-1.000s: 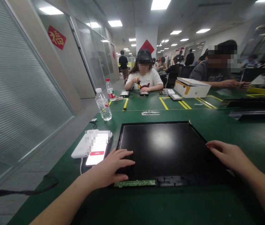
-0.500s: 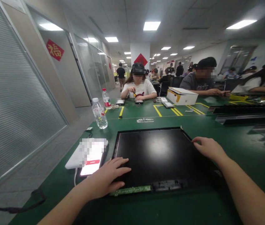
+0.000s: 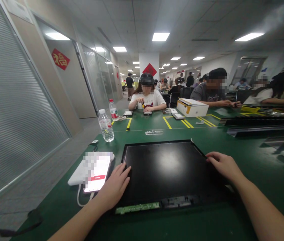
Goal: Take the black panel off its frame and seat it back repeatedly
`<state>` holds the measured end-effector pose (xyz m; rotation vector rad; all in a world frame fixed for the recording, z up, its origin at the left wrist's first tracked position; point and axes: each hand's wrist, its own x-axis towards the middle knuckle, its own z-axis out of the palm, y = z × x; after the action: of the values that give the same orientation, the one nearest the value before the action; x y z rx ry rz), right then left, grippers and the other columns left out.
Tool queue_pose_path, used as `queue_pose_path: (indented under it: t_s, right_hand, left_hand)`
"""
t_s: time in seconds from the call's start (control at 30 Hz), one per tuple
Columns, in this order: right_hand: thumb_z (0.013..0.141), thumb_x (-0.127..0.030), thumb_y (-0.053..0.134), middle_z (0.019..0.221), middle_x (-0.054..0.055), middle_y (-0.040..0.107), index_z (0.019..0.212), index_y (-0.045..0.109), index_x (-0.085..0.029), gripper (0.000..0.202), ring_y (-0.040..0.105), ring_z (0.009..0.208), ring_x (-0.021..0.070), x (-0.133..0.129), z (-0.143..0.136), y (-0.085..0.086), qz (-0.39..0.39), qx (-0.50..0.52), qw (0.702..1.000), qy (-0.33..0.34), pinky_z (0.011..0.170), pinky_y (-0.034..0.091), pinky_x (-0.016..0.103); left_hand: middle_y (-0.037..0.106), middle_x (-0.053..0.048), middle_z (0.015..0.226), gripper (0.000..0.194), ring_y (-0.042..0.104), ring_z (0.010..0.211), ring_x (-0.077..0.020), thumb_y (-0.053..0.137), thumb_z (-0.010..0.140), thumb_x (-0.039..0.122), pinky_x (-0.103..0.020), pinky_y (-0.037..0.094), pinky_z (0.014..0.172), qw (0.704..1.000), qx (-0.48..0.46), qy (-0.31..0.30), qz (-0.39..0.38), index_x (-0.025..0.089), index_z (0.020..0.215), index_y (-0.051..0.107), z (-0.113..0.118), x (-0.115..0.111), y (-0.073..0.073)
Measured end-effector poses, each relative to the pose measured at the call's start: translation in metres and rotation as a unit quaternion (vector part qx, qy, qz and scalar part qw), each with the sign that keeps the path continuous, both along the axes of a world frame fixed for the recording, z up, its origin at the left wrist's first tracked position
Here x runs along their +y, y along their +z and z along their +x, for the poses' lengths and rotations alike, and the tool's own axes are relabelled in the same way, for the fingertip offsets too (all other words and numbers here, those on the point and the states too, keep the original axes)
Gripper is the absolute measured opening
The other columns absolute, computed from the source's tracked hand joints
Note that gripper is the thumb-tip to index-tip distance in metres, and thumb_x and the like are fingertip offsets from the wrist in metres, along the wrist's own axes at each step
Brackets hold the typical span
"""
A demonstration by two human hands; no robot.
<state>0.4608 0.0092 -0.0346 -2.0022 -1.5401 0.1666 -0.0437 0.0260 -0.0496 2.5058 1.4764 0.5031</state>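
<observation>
A black flat screen panel in a thin dark frame lies face up on the green table. Along its near edge runs a green circuit board strip. My left hand rests on the panel's left edge, fingers slightly spread and pointing away from me. At the right edge is my right hand, its fingertips touching the frame near the upper right side and its fingers apart. Neither hand is closed on anything.
Left of the panel are a white device and a lit phone with a cable. Two bottles stand beyond. A white box and dark metal strips are farther right. A person sits opposite.
My left hand has slid left and away from me, from over the screen's surface to its left edge. My right hand stays at the right edge. The camera view has shifted slightly.
</observation>
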Motion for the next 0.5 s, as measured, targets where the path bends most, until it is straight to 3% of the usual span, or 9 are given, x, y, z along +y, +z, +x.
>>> queue_pose_path:
  t_s: [0.13, 0.33, 0.5]
  right_hand:
    - [0.08, -0.04, 0.054, 0.103, 0.004, 0.081, 0.099, 0.081, -0.029, 0.035, 0.075, 0.096, 0.0265, 0.0, -0.005, 0.0, 0.015, -0.019, 0.999, 0.021, 0.088, 0.056, 0.038]
    - [0.079, -0.037, 0.054, 0.11, 0.004, 0.081, 0.106, 0.081, -0.029, 0.039, 0.075, 0.101, 0.0269, 0.001, -0.006, -0.006, -0.021, -0.006, 0.998, 0.051, 0.097, 0.056, 0.04]
    - [0.078, -0.036, 0.055, 0.109, 0.004, 0.082, 0.1, 0.081, -0.029, 0.035, 0.075, 0.106, 0.0264, 0.002, -0.002, -0.01, -0.007, 0.045, 0.997, 0.06, 0.101, 0.055, 0.038]
  left_hand:
    - [0.054, -0.018, 0.16, 0.049, 0.041, 0.154, -0.0361, 0.039, 0.105, 0.028, -0.06, 0.039, 0.122, 1.0, -0.013, -0.015, 0.008, 0.017, 0.146, 0.064, -0.002, 0.004, -0.005]
    - [0.055, -0.021, 0.157, 0.055, 0.043, 0.152, -0.0378, 0.039, 0.097, 0.015, -0.062, 0.037, 0.123, 1.0, -0.01, -0.003, -0.008, 0.011, 0.144, 0.066, -0.002, 0.008, -0.003]
    - [0.061, -0.015, 0.153, 0.057, 0.046, 0.15, -0.0361, 0.046, 0.09, 0.011, -0.062, 0.038, 0.122, 0.999, -0.041, 0.006, 0.004, 0.02, 0.141, 0.07, -0.002, 0.009, -0.006]
